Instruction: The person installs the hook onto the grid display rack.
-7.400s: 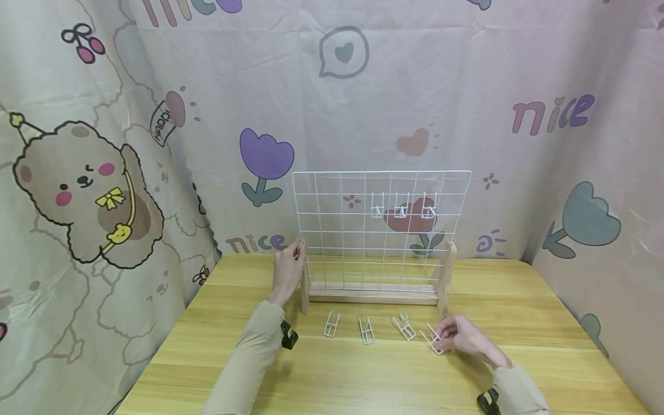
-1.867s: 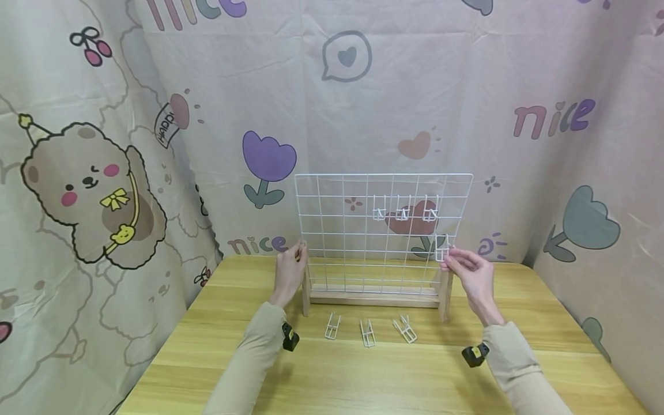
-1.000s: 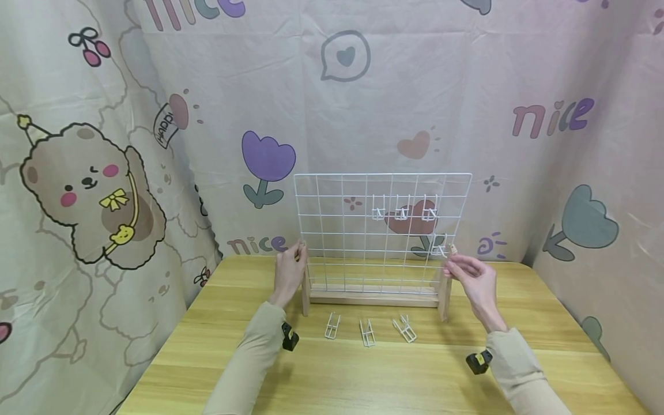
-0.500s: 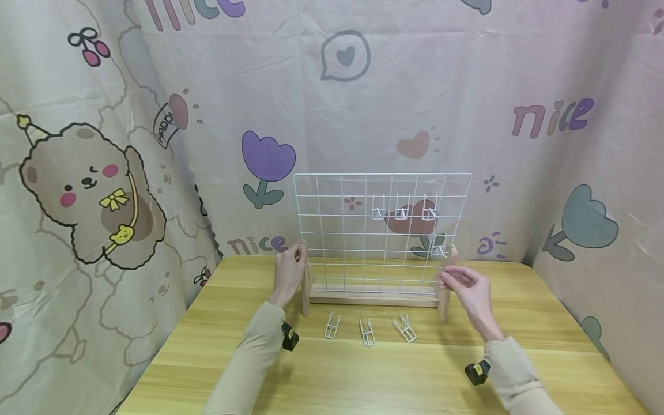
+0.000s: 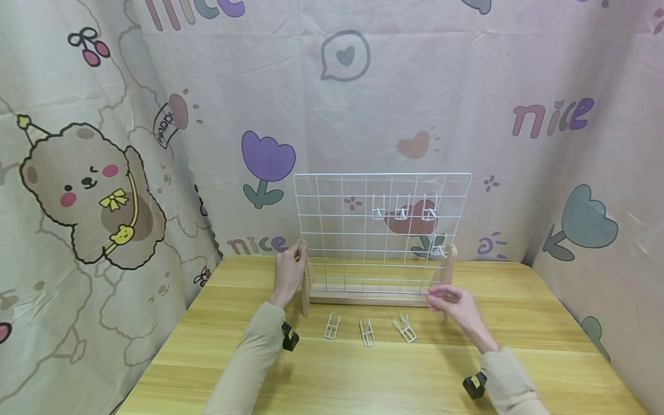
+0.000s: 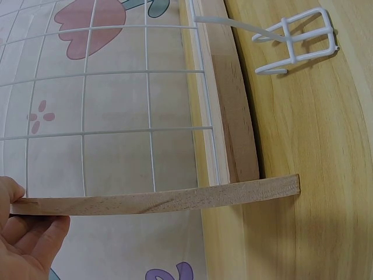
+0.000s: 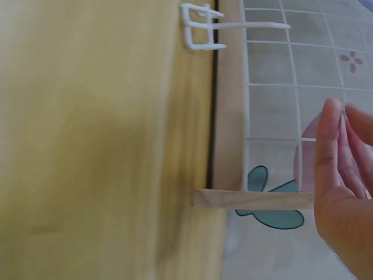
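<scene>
My left hand [image 5: 289, 274] grips the top of the left wooden post [image 6: 157, 200] of a display rack, thumb on one side and fingers on the other. A white wire grid panel [image 5: 384, 173] stands upright between the rack's posts. My right hand [image 5: 459, 314] hovers in front of the right post [image 5: 447, 271], low down, with nothing visible in its gently bent fingers. On the grid hang three white wire hooks in a row, the rightmost hook [image 5: 429, 214] among them. One more hook [image 5: 438, 251] hangs lower, near the right post.
Three loose white hooks lie on the wooden table [image 5: 332, 380] before the rack: a left hook [image 5: 332, 326], a middle hook [image 5: 367, 333] and a right hook [image 5: 404, 329]. A patterned curtain [image 5: 342, 115] closes off the back and sides.
My right hand picked up the fourth hook from the table, hung it low on the grid's right side, let go and moved down. My left hand has stayed on the post.
</scene>
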Demonstrator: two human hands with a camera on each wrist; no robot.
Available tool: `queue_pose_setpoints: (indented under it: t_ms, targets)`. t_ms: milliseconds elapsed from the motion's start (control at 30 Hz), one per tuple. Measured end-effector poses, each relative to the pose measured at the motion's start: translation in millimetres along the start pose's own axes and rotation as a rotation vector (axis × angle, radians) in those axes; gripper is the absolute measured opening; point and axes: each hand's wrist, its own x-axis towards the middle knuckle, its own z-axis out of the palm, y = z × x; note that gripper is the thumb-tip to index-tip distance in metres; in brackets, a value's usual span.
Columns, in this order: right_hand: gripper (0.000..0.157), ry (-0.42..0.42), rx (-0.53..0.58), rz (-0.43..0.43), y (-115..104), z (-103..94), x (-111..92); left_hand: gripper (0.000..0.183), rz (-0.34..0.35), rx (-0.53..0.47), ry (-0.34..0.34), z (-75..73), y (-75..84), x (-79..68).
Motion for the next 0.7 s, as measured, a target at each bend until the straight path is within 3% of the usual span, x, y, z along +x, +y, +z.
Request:
queue_pose_setpoints:
  t_ms: [500, 700]
  targets:
    - [0.047, -0.272, -0.073, 0.025, 15.3, 15.8, -6.9, 0.033, 0.003, -0.003, 0.000, -0.1, 1.6, -1.4]
    - [0.044, -0.338, -0.092, 0.022, 18.6, 23.9, -7.0, 0.033, 0.005, -0.001, 0.001, -0.2, 1.8, -0.6]
